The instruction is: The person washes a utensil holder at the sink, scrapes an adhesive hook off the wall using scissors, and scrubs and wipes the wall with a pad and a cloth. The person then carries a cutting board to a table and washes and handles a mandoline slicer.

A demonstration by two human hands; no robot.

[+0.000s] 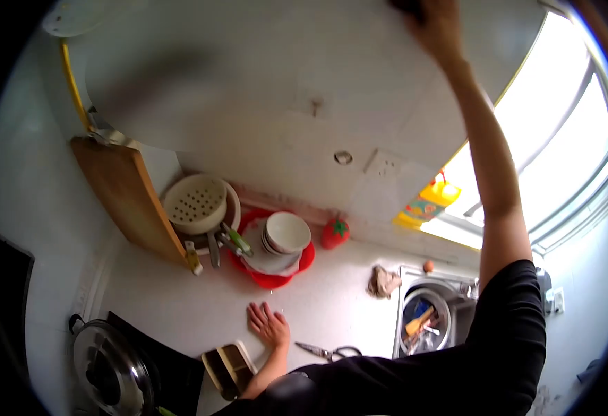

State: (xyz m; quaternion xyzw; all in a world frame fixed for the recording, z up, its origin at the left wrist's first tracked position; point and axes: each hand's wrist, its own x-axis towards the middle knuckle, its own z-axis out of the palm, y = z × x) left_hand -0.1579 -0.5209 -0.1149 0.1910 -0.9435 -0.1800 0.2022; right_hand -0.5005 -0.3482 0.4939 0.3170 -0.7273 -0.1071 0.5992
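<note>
My left hand (269,326) lies flat on the white countertop (324,298), fingers spread, holding nothing. Close to it are a pair of scissors (328,351) and a divided box (229,371) with brown compartments. High at the top edge of the view, my right hand (444,31) reaches up against the pale wall (262,83). Its fingers close around a dark thing (408,7), cut off by the frame, whose kind I cannot make out.
Bowls (288,232) stand in a red basin (273,281) beside a white colander (196,203) and a wooden cutting board (127,197). A lidded pan (109,367) sits lower left. To the right are a crumpled cloth (383,282), a sink (461,322) and a bright window.
</note>
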